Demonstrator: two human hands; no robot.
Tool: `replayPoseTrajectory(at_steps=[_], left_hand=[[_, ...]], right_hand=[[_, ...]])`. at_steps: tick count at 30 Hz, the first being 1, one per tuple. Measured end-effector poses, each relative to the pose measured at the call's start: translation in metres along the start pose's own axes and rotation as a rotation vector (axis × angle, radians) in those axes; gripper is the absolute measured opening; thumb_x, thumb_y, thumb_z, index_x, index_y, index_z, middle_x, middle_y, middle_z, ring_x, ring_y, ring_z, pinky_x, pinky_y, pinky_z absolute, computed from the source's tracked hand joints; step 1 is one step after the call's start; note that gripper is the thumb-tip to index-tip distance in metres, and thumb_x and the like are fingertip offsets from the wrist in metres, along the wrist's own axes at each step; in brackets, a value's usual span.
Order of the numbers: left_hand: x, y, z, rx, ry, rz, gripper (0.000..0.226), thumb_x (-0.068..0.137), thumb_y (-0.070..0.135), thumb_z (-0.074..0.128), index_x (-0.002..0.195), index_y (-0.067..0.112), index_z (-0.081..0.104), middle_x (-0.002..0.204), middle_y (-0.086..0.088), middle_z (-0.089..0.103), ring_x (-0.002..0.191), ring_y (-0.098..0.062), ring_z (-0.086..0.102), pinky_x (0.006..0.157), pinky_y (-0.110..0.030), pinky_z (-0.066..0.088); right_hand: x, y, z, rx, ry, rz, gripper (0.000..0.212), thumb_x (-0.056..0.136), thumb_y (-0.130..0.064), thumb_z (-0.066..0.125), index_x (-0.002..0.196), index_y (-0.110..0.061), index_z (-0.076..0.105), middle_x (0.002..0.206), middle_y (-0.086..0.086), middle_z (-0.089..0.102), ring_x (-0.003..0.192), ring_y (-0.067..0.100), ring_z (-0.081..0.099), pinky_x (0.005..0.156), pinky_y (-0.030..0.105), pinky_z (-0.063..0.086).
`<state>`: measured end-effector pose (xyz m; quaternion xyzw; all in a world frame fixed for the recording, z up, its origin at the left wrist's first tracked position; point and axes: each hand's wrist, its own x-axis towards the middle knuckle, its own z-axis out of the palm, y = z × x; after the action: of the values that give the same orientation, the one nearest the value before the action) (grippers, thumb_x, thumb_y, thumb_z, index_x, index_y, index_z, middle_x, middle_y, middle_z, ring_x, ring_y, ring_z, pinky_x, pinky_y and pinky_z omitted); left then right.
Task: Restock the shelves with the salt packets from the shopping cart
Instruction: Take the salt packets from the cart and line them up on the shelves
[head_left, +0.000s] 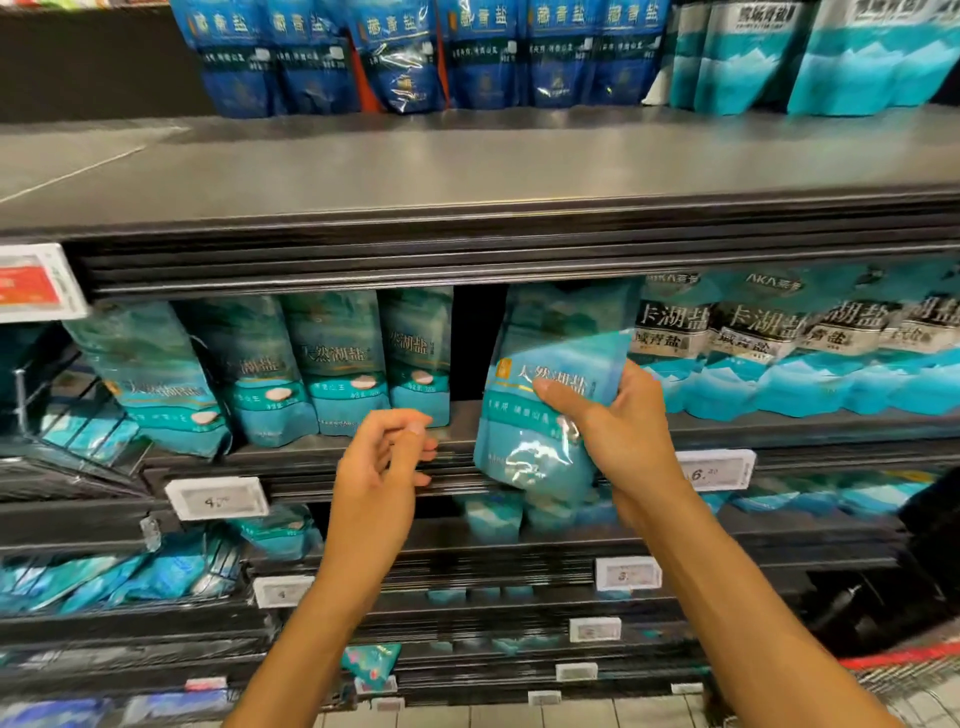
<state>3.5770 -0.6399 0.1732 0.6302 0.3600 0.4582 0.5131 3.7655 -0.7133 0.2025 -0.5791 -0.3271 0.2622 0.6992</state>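
We see a dark middle shelf (311, 457) with teal salt packets (332, 353) standing upright in a row, a gap beside them, black-labelled teal packets (748, 353) to its right, a grey upper shelf (467, 166) carrying dark blue packets (483, 57) at its back.

A single head-worn wide-angle view looks forward and slightly down, straight at the shelves (467, 171) from close range. Both forearms reach up from the bottom edge, so the fingers (415, 441) sit near frame centre. Shelf rows rise above the fingers, more run beneath them, bowed by the lens.
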Motion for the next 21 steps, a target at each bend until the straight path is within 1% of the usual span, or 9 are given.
replayPoseTrajectory(at_steps=[2, 4, 6, 8, 10, 14, 16, 18, 21], left_hand=[[-0.001, -0.001, -0.008, -0.004, 0.054, 0.004, 0.016, 0.101, 0.017, 0.05, 0.097, 0.019, 0.066, 0.08, 0.009, 0.07, 0.08, -0.005, 0.067, 0.062, -0.021, 0.055], [-0.003, 0.0, -0.015, -0.019, 0.092, 0.004, 0.017, 0.101, 0.016, 0.049, 0.098, 0.017, 0.066, 0.079, 0.006, 0.07, 0.079, -0.009, 0.067, 0.059, -0.021, 0.055], [-0.006, 0.002, -0.02, -0.059, 0.111, -0.004, 0.017, 0.102, 0.015, 0.049, 0.098, 0.014, 0.065, 0.078, 0.004, 0.069, 0.074, -0.013, 0.066, 0.055, -0.022, 0.054], [-0.009, 0.004, -0.024, -0.095, 0.106, -0.005, 0.017, 0.102, 0.015, 0.048, 0.099, 0.012, 0.064, 0.079, 0.001, 0.068, 0.068, -0.015, 0.064, 0.052, -0.025, 0.053], [-0.011, 0.004, -0.027, -0.101, 0.094, -0.005, 0.018, 0.102, 0.015, 0.047, 0.1, 0.012, 0.064, 0.082, -0.002, 0.067, 0.066, -0.017, 0.063, 0.05, -0.027, 0.053], [-0.013, 0.001, -0.032, -0.116, 0.096, -0.016, 0.018, 0.102, 0.013, 0.046, 0.101, 0.009, 0.063, 0.084, -0.004, 0.066, 0.065, -0.018, 0.062, 0.049, -0.028, 0.052], [-0.014, 0.0, -0.032, -0.116, 0.093, -0.019, 0.017, 0.102, 0.013, 0.046, 0.1, 0.009, 0.063, 0.084, -0.003, 0.066, 0.064, -0.017, 0.062, 0.048, -0.028, 0.051], [-0.013, -0.002, -0.032, -0.119, 0.085, -0.015, 0.018, 0.102, 0.013, 0.046, 0.099, 0.011, 0.064, 0.084, -0.003, 0.066, 0.064, -0.018, 0.062, 0.048, -0.029, 0.051], [-0.012, -0.003, -0.031, -0.125, 0.07, -0.009, 0.02, 0.102, 0.013, 0.046, 0.097, 0.016, 0.066, 0.085, -0.004, 0.066, 0.065, -0.019, 0.063, 0.049, -0.028, 0.051]], right_hand=[[0.012, 0.002, 0.01, -0.129, 0.061, -0.062, 0.015, 0.08, -0.013, 0.081, 0.088, -0.018, 0.07, 0.09, 0.002, 0.077, 0.085, 0.021, 0.073, 0.078, 0.04, 0.06], [0.024, 0.006, 0.024, -0.252, 0.154, -0.065, 0.02, 0.077, -0.021, 0.083, 0.08, -0.018, 0.063, 0.087, 0.007, 0.072, 0.086, 0.029, 0.07, 0.079, 0.048, 0.057], [0.034, 0.012, 0.036, -0.379, 0.233, -0.071, 0.027, 0.077, -0.026, 0.082, 0.073, -0.02, 0.055, 0.08, 0.005, 0.064, 0.085, 0.032, 0.065, 0.075, 0.046, 0.053], [0.043, 0.019, 0.046, -0.484, 0.198, -0.078, 0.022, 0.079, -0.028, 0.079, 0.082, -0.011, 0.065, 0.088, 0.01, 0.066, 0.091, 0.032, 0.064, 0.076, 0.044, 0.052], [0.049, 0.025, 0.053, -0.537, 0.121, -0.079, 0.035, 0.081, -0.03, 0.077, 0.097, -0.001, 0.069, 0.1, 0.017, 0.068, 0.097, 0.034, 0.064, 0.08, 0.049, 0.053], [0.047, 0.027, 0.059, -0.508, 0.081, -0.144, 0.037, 0.082, -0.026, 0.077, 0.111, -0.003, 0.07, 0.106, 0.016, 0.071, 0.099, 0.03, 0.065, 0.085, 0.047, 0.053], [0.045, 0.026, 0.059, -0.502, 0.071, -0.15, 0.036, 0.082, -0.024, 0.077, 0.112, -0.004, 0.071, 0.104, 0.015, 0.072, 0.092, 0.027, 0.064, 0.082, 0.045, 0.054], [0.043, 0.027, 0.057, -0.463, 0.059, -0.14, 0.032, 0.083, -0.023, 0.076, 0.108, -0.004, 0.071, 0.101, 0.012, 0.073, 0.092, 0.025, 0.065, 0.08, 0.041, 0.054], [0.038, 0.027, 0.052, -0.471, 0.033, -0.12, 0.031, 0.083, -0.03, 0.074, 0.1, -0.004, 0.072, 0.098, 0.009, 0.072, 0.092, 0.019, 0.065, 0.078, 0.038, 0.054]])
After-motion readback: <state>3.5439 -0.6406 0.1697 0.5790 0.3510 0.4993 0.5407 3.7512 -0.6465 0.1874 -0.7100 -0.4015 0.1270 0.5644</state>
